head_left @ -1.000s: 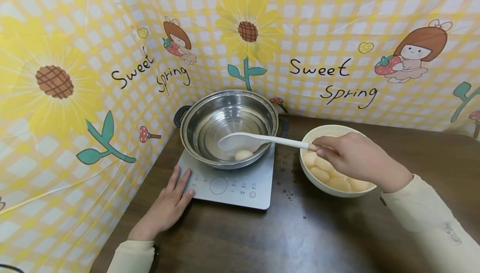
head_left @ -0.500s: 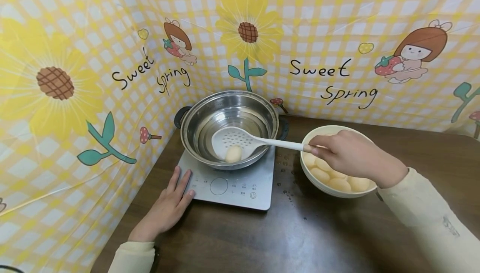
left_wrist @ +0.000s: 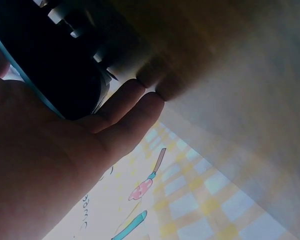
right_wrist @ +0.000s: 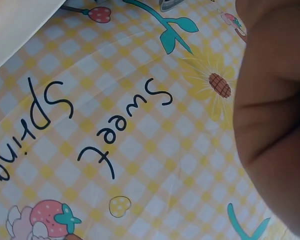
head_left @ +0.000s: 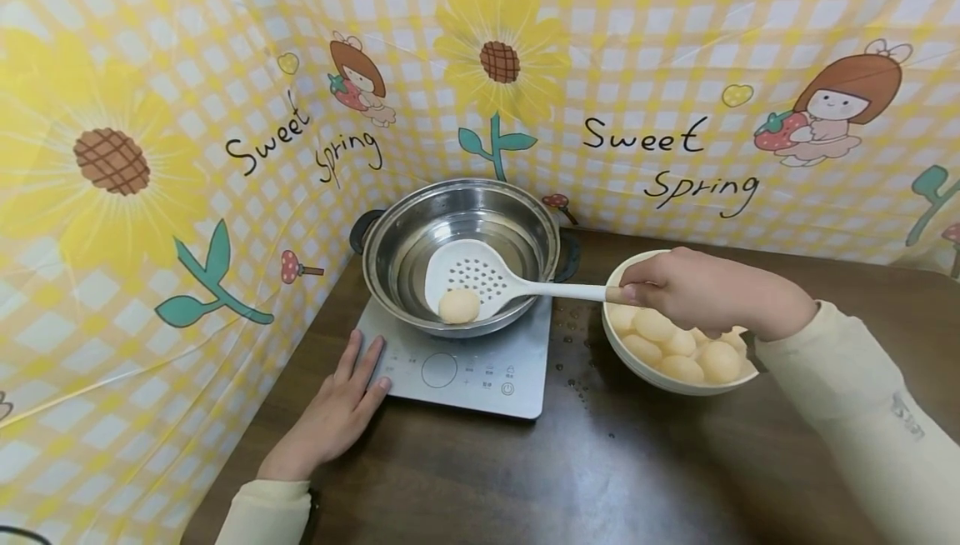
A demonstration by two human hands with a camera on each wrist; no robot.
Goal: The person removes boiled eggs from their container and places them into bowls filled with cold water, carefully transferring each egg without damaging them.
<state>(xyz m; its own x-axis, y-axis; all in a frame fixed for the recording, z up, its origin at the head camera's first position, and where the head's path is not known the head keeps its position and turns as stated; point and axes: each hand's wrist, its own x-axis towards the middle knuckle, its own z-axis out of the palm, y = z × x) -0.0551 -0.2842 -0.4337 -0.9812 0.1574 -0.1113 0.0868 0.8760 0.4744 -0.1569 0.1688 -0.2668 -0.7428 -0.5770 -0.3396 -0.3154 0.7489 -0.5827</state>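
My right hand (head_left: 712, 291) grips the wooden end of a white slotted spoon (head_left: 573, 290). The spoon's perforated bowl is over a steel pot (head_left: 378, 282), holding one smooth, cream-coloured egg-shaped piece (head_left: 459, 307) near its front edge. Several similar pieces (head_left: 678, 353) fill a cream bowl (head_left: 622, 353) on the right, partly hidden beneath my right hand. My left hand (head_left: 330, 420) lies with spread fingers at the left edge of the flat induction cooker (head_left: 487, 407). In the left wrist view, the left hand's fingers (left_wrist: 127, 130) extend beside the cooker's dark underside (left_wrist: 45, 65).
Dark side handles (head_left: 363, 230) project from the pot, which stands on the cooker. Water drops (head_left: 573, 382) dot the brown table (head_left: 510, 478) between cooker and bowl. A yellow checked cloth with printed flowers (head_left: 498, 62) covers the walls behind and to the left.
The slotted spoon's bowl has come up from the water and turned level, lifting the egg-shaped piece. My right hand has tilted and moved slightly; my left hand stays put.
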